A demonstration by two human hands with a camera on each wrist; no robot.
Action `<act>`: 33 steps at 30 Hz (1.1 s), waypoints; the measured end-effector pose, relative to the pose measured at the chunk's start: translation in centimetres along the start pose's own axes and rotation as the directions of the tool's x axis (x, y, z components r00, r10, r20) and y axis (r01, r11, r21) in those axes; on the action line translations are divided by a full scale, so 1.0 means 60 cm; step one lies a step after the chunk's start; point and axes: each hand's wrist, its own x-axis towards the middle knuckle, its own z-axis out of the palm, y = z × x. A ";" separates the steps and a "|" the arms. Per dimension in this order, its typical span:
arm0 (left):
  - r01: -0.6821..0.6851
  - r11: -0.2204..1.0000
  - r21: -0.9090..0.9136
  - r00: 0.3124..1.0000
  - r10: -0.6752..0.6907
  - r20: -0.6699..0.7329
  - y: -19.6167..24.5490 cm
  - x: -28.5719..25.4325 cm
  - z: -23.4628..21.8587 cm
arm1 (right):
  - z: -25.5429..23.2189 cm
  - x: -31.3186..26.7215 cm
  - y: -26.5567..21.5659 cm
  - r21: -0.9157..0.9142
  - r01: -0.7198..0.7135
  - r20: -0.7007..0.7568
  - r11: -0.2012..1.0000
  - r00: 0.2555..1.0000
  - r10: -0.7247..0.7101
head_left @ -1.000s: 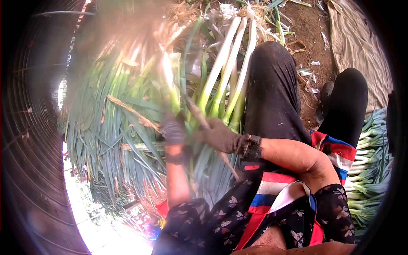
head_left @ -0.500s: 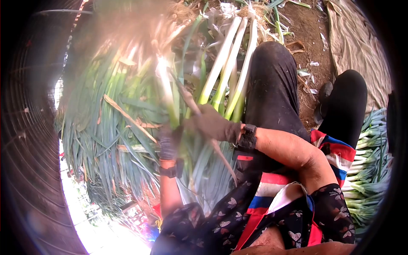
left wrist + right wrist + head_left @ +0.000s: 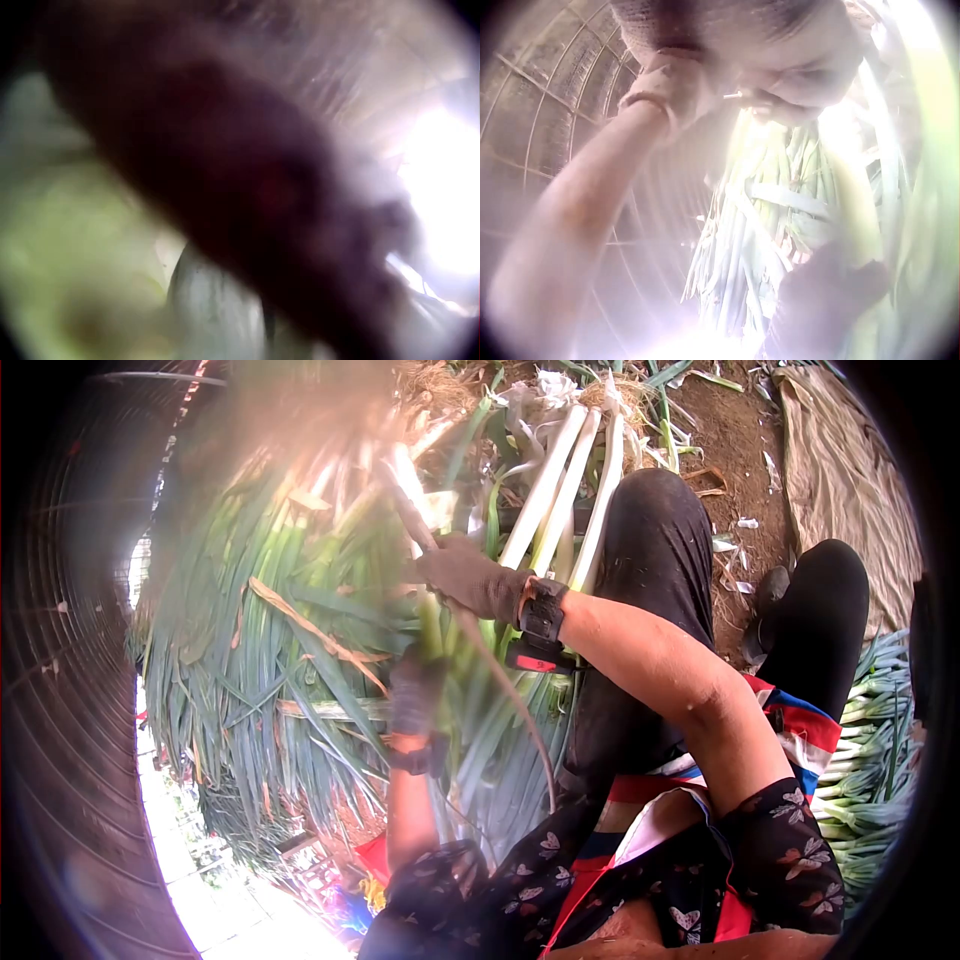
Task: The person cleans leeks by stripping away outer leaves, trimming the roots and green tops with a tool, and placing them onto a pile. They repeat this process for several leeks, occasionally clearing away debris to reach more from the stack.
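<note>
My gloved left hand (image 3: 415, 685), blurred in the head view, holds a leek (image 3: 430, 625) around its green part; the leek's white end points away from me. In the right wrist view this left hand (image 3: 821, 304) shows low, its glove against the leek's stalk (image 3: 855, 195). My right hand (image 3: 475, 578), in a brown glove, grips a long, thin, brownish stick (image 3: 510, 695) that slants across the leek toward my lap. The stick's far end overlaps the leek's white part. A dark blurred shape covers most of the left wrist view.
A big heap of leeks (image 3: 270, 590) lies to the left. Several leeks with white stems (image 3: 545, 485) lie against my knee (image 3: 660, 540). More leeks (image 3: 870, 760) are stacked at the right, below a tan cloth (image 3: 845, 490). A ribbed curved wall (image 3: 60, 690) borders the left side.
My right hand has moved up and slightly left, away from my body, along the leek, carrying the stick with it. The left hand has shifted slightly and still holds the leek.
</note>
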 end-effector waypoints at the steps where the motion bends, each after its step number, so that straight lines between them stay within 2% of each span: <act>1: -0.041 0.999 0.014 0.999 0.041 -0.020 0.003 0.001 0.001 | -0.002 -0.005 -0.002 -0.088 0.060 -0.004 0.994 0.998 -0.061; 2: 0.001 0.999 -0.045 1.000 -0.001 0.010 0.005 0.002 -0.003 | -0.004 -0.016 -0.003 -0.176 0.119 -0.003 0.977 0.993 -0.121; 4: 0.093 0.982 -0.162 0.994 -0.082 0.075 0.003 0.004 -0.015 | -0.005 -0.039 -0.001 -0.171 0.112 -0.001 0.979 0.993 -0.114; 6: 0.153 0.948 -0.278 0.986 -0.126 0.114 -0.004 0.007 -0.017 | -0.004 -0.071 0.004 0.023 -0.022 -0.001 1.000 1.000 0.022; 7: 0.181 0.926 -0.332 0.980 -0.143 0.136 -0.010 0.010 -0.018 | -0.005 -0.082 0.011 -0.174 0.087 0.019 0.981 0.996 -0.085; 9: 0.020 0.989 -0.145 0.991 0.000 0.137 -0.034 0.017 -0.021 | -0.003 -0.100 0.030 -0.524 0.294 0.120 0.799 0.955 -0.273; 11: 0.045 0.992 -0.118 0.986 -0.025 0.164 -0.052 0.018 -0.024 | 0.003 -0.109 0.051 -0.514 0.275 0.093 0.812 0.959 -0.267; 13: 0.264 0.933 -0.245 0.952 -0.211 0.221 -0.040 0.015 -0.033 | 0.006 -0.118 0.054 -0.584 0.320 0.158 0.746 0.946 -0.282; 15: 0.355 0.874 -0.331 0.927 -0.285 0.243 -0.030 0.012 -0.034 | 0.008 -0.131 0.042 -0.451 0.217 -0.001 0.866 0.970 -0.243; 16: 0.398 0.839 -0.371 0.912 -0.319 0.256 -0.025 0.012 -0.035 | 0.006 -0.132 0.032 -0.337 0.133 -0.042 0.932 0.987 -0.156; 17: 0.372 0.866 -0.334 0.920 -0.298 0.253 -0.020 0.012 -0.038 | 0.003 -0.134 0.021 -0.214 0.048 -0.083 0.976 0.994 -0.068; 19: 0.317 0.913 -0.256 0.935 -0.256 0.245 0.003 0.011 -0.046 | -0.012 -0.118 0.004 0.108 -0.211 -0.019 0.972 0.977 0.214; 22: 0.447 0.776 -0.446 0.891 -0.342 0.299 0.033 0.006 -0.045 | -0.018 -0.087 0.011 0.204 -0.184 -0.013 0.962 0.982 0.190; 25: 0.484 0.722 -0.494 0.874 -0.370 0.316 0.062 0.006 -0.040 | -0.024 -0.074 0.008 0.165 -0.025 -0.126 0.986 0.991 0.047; 27: 0.468 0.744 -0.476 0.881 -0.356 0.310 0.045 0.005 -0.039 | -0.028 -0.044 0.040 0.000 0.108 -0.105 0.994 0.989 -0.107; 29: 0.462 0.765 -0.449 0.885 -0.359 0.297 0.042 0.004 -0.038 | -0.037 -0.026 0.055 -0.067 0.160 -0.066 0.985 0.984 -0.164; 33: 0.484 0.771 -0.414 0.873 -0.393 0.288 0.047 0.005 -0.038 | -0.049 -0.026 0.042 0.017 0.059 -0.033 0.998 0.998 -0.059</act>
